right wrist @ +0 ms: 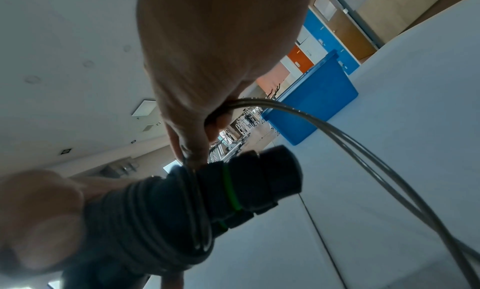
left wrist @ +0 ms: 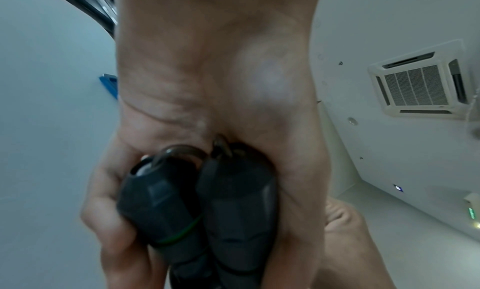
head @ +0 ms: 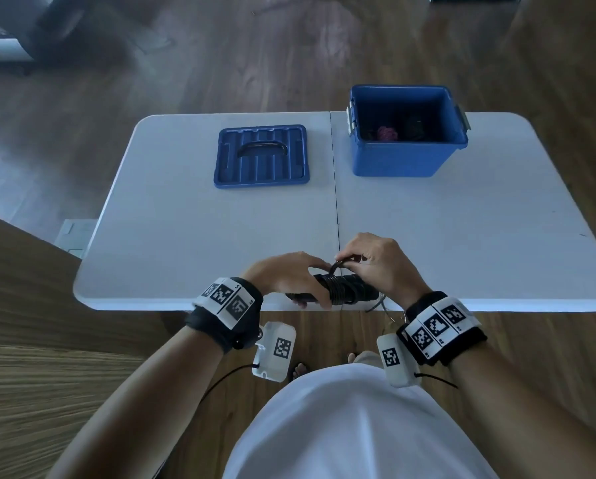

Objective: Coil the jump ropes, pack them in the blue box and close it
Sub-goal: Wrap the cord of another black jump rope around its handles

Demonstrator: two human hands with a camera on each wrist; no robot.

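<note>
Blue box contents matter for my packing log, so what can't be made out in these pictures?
- Blue box contents: head view, dark and small; only a pinkish bundle shows.
- Rope free length: right wrist view, cut off by the edge.
- Handles: head view, partly covered by left hand and right hand.

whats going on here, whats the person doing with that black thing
A person stands at the near edge of a white table, winding a jump rope's cord around its two black handles. The left hand grips the handles side by side while the right hand pinches the cord and loops it over them. Several turns are already on. The blue box sits open at the far right with something pink and dark inside, and its lid lies flat beside it.
</note>
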